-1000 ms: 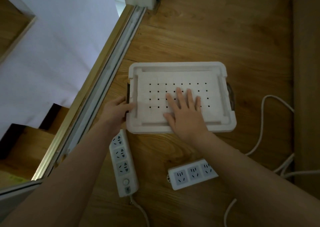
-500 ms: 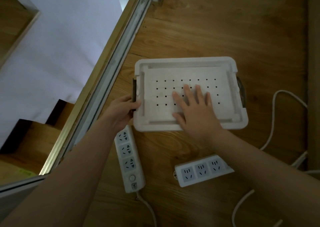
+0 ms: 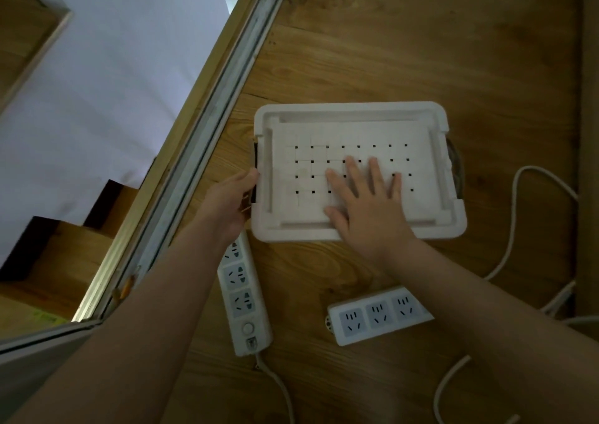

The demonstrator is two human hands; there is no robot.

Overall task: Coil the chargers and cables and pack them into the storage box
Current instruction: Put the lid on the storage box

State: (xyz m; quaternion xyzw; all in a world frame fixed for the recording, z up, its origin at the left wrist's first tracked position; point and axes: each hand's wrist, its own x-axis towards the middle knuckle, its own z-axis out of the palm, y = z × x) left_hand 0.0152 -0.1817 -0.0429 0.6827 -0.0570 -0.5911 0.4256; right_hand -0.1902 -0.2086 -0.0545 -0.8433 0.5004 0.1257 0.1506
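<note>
Wood-grain brown floorboards point(image 3: 389, 50) are seen across the head view, and a white rectangular plastic storage box point(image 3: 356, 122) is set flat on them near the middle of the picture. Its recessed top face is pierced by a grid of small dark square holes, and a dark handle point(image 3: 455, 167) is fitted at its right end. The left hand point(image 3: 227, 203) is placed at the left end of the box, where the thumb and curled fingers are closed round the edge at a second dark fitting. The right hand point(image 3: 366, 206) is laid palm down on the perforated top, with the fingers straight and spread and nothing held. Just beside the box's near left corner, a long white power strip with a round switch point(image 3: 241, 297) is laid lengthwise on the floor, its far end hidden under the left wrist, and a thin white cord point(image 3: 278, 388) is led from its near end toward the bottom edge. A shorter white three-socket power strip point(image 3: 376, 316) is laid crosswise near the right forearm, which partly covers it. A loose white cable point(image 3: 515, 229) is looped on the floor to the right of the box, uncoiled. A grey metal sliding-door track point(image 3: 210, 125) is run diagonally along the floor's left edge, with a pale wall point(image 3: 113, 67) beyond it.
</note>
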